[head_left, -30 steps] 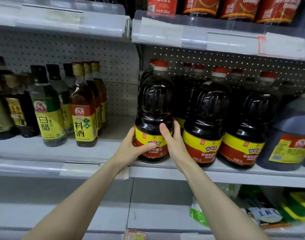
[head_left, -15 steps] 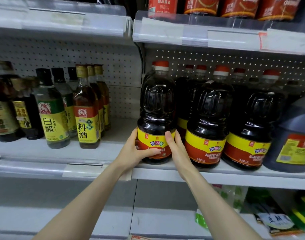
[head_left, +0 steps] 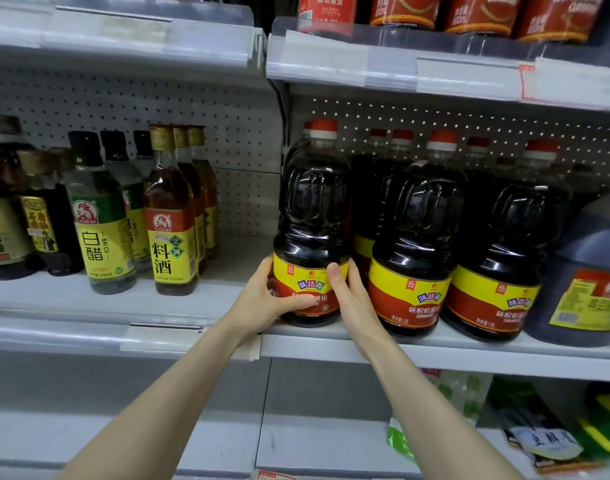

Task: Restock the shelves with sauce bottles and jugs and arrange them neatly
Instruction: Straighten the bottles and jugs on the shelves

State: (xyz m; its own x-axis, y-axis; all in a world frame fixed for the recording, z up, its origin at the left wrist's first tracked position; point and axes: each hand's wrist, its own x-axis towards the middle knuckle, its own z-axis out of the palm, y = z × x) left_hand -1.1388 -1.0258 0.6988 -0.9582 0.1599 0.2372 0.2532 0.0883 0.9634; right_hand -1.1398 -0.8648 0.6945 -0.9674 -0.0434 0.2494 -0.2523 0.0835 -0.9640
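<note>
- Faced a grey shop shelf (head_left: 469, 353) running across the whole view, backed by a perforated panel (head_left: 106, 98).
- Had an upper shelf (head_left: 365, 60) overhead, fronted with clear label strips and carrying red-labelled bottles (head_left: 404, 10) cut off by the top edge.
- Glimpsed green and white packets (head_left: 538, 434) on a lower level at bottom right, too blurred to name.
- Found a large bluish jug (head_left: 587, 282) with a yellow-and-red label at the far right of the middle shelf, partly out of frame.
- Held the soy sauce jug (head_left: 314, 216) upright at the shelf's front edge, at the left end of the row of jugs, base down on the shelf; dark liquid, red cap, yellow-and-red label.
- Had two matching jugs (head_left: 414, 244) just to its right in the front row, with more red caps behind.
- Saw, well to the left, a cooking wine bottle (head_left: 170, 216) and a white vinegar bottle (head_left: 99, 220) heading their rows, and dark bottles (head_left: 5, 209) beyond at the left edge.
- Gripped the jug's lower left side with the left hand (head_left: 262, 303), fingers curled behind it, thumb lying across the red part of the label.
- Clasped its lower right side with the right hand (head_left: 352, 299), thumb upright on the yellow band; fingers hidden between this jug and its neighbour, so cannot tell how they lay.
- Noted a white price tag (head_left: 161, 336) on the shelf rail below the cooking wine.
</note>
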